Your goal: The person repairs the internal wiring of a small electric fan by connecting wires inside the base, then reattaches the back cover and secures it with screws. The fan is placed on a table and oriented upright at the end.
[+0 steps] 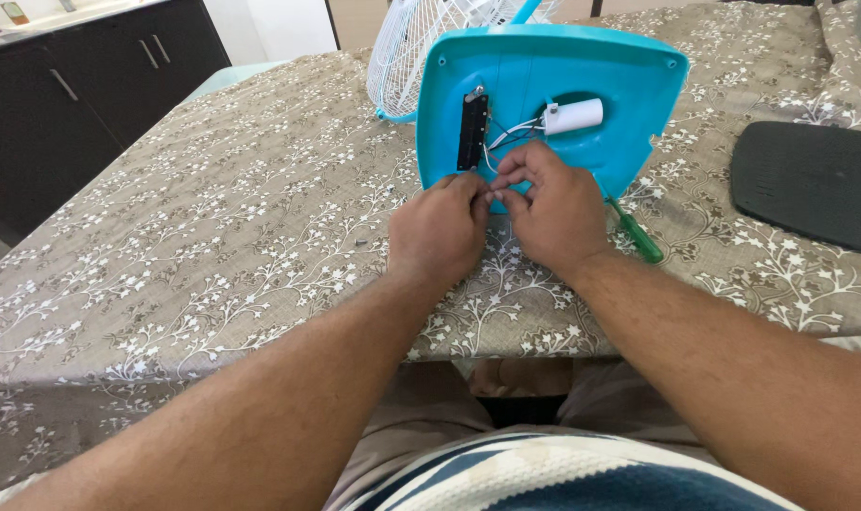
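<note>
Fan base (544,85) wires (506,137) pinched by both hands (497,218).

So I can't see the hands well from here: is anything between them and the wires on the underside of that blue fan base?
Nothing visible. The left hand and right hand are already at the wires on the fan base, fingers pinched together there. The green screwdriver lies on the tablecloth beside the right hand, clear of them.

A turquoise fan base (582,76) is shown at upper centre, fitted with a white cylinder (574,116) and a black strip (472,131). A grey-brown tablecloth (213,218) with white floral branches is seen. A green screwdriver handle (641,240) is shown right of centre.
</note>
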